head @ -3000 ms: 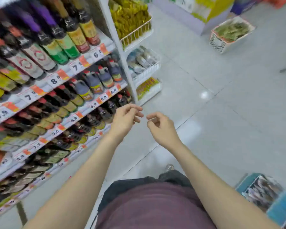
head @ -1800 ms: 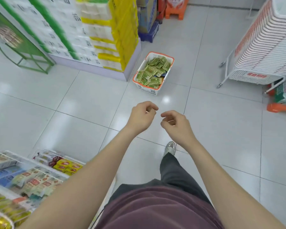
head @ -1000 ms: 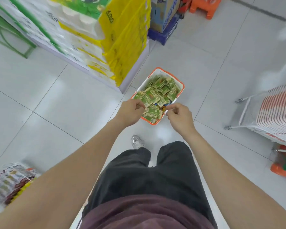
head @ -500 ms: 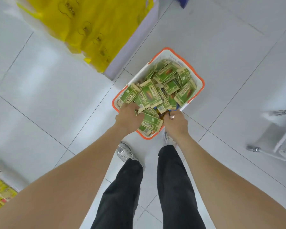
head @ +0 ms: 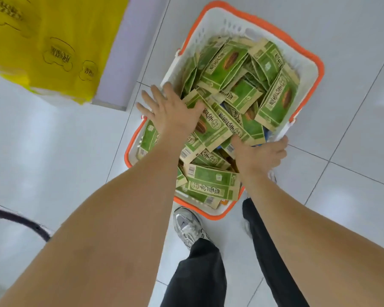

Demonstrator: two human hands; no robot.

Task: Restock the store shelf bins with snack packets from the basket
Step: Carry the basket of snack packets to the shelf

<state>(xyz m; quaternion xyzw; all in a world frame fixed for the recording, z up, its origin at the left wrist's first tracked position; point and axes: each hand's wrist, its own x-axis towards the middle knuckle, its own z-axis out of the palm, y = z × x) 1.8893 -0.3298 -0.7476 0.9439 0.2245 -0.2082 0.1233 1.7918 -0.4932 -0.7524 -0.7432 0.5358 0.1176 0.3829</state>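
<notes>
A moment back the person stands at the bottle shelves with nothing in either hand. Now they are across the white tiled floor and bent low over the basket, so close that it fills the middle of the view. Half a second ago both hands sit curled at the basket's near end, and since then the two have parted. To my eye a fresh round of the restock is beginning: this is the gathering step, and no packet has left the basket yet.

On the far left stand the yellow-wrapped packs, well apart from the work. Next comes the left hand, opened wide with its fingers straight and fanned. It lies palm-down across the basket's left edge, its thumb side pressing on the snack packets there, and it grips nothing. The basket, white-walled with an orange rim, sits on the floor just ahead of a silver trainer. It is heaped with green-and-tan packets lying every way, most of them between and beyond the two hands. At the basket's right edge, toward the near corner, the right hand has its fingers curled downward by the rim and its thumb stretched onto the packets. Whether it has hold of packets, of the rim, or of nothing, I cannot tell from here.
</notes>
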